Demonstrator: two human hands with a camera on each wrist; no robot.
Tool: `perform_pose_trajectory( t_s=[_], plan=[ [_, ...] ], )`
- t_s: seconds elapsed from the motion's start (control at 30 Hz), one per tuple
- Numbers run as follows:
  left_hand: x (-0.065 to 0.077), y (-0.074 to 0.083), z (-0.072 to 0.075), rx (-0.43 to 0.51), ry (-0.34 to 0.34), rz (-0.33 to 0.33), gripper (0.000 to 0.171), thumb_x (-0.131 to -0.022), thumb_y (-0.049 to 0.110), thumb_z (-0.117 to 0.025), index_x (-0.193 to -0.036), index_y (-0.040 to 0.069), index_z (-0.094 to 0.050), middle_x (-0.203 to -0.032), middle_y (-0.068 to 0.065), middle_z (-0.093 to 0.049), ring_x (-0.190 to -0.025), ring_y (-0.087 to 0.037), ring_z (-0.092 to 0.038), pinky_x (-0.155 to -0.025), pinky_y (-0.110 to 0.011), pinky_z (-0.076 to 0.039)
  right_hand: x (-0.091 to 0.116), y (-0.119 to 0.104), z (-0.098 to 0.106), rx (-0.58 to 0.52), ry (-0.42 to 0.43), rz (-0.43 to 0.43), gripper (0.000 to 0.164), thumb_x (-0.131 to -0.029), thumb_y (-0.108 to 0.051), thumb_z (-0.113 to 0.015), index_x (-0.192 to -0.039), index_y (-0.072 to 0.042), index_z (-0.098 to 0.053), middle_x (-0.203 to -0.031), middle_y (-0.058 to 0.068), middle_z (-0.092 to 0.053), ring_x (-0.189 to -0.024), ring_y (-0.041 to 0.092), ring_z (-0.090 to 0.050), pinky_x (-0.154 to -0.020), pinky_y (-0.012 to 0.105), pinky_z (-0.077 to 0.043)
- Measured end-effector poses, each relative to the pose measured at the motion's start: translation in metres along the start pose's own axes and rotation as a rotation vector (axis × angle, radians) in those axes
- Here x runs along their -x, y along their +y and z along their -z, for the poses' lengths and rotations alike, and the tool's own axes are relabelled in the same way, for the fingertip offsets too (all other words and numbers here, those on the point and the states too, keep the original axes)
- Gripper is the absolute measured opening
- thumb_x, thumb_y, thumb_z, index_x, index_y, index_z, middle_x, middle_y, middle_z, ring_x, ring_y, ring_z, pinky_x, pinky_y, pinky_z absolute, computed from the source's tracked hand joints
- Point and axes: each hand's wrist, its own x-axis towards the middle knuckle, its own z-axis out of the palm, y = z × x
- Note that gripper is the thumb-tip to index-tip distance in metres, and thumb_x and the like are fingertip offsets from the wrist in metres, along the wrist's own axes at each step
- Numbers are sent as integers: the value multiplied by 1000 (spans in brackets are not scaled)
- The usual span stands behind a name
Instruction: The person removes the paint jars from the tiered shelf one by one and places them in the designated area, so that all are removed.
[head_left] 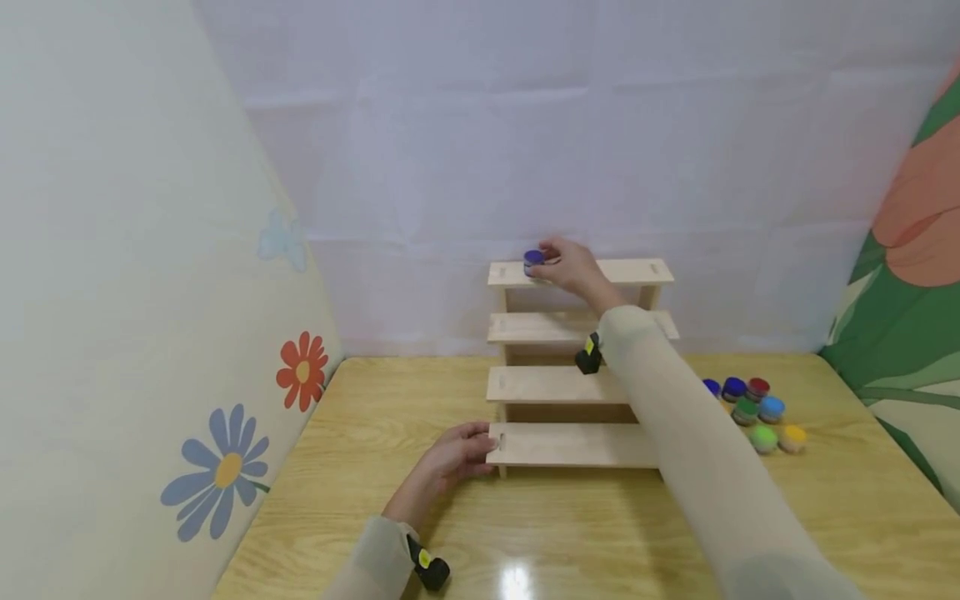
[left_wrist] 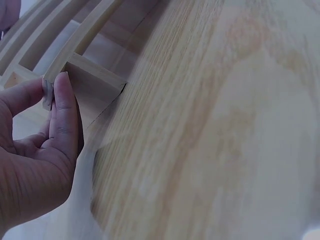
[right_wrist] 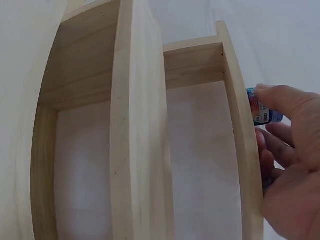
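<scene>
A stepped wooden rack (head_left: 570, 444) with several shelves stands on the table. On its top shelf, towards the left end, sits a small jar with a dark blue lid (head_left: 533, 257). My right hand (head_left: 573, 268) pinches that jar between thumb and fingers. In the right wrist view the jar's printed label (right_wrist: 257, 107) shows against the top board, with the right hand (right_wrist: 295, 135) around it. Down at the lowest shelf, my left hand (head_left: 455, 454) grips the board's left end. The left wrist view shows the left hand (left_wrist: 45, 145) pinching that board end between thumb and fingers.
Right of the rack, partly behind the right sleeve, several small jars stand grouped, among them a red-lidded jar (head_left: 758, 387), a light blue one (head_left: 771, 407) and a yellow one (head_left: 792, 438). White cloth (head_left: 420, 167) hangs behind. Flower-printed panels flank the wooden table (head_left: 360, 433).
</scene>
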Motion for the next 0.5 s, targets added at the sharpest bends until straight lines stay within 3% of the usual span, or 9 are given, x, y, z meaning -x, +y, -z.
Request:
perform_pose_trajectory(
  t_s=[0.27, 0.5],
  plan=[
    [-3, 2, -2, -1, 13, 2, 50, -97, 5, -63, -141, -9, -44, -112, -10, -65, -89, -15, -67, -71, -27, -59, -1, 1, -2, 112, 39, 22, 51, -93, -25, -72, -138, -5, -58, -131, 16, -64, -118, 31, -61, -97, 41, -52],
    [-4, 0, -8, -14, -10, -11, 52, -97, 5, -62, -142, -11, -42, -108, -9, -66, -87, -14, -67, -71, -25, -58, 4, 5, 1, 102, 64, -34, 48, -92, -28, -74, -135, -8, -62, -130, 14, -63, -117, 31, -59, -98, 44, -50]
  ],
)
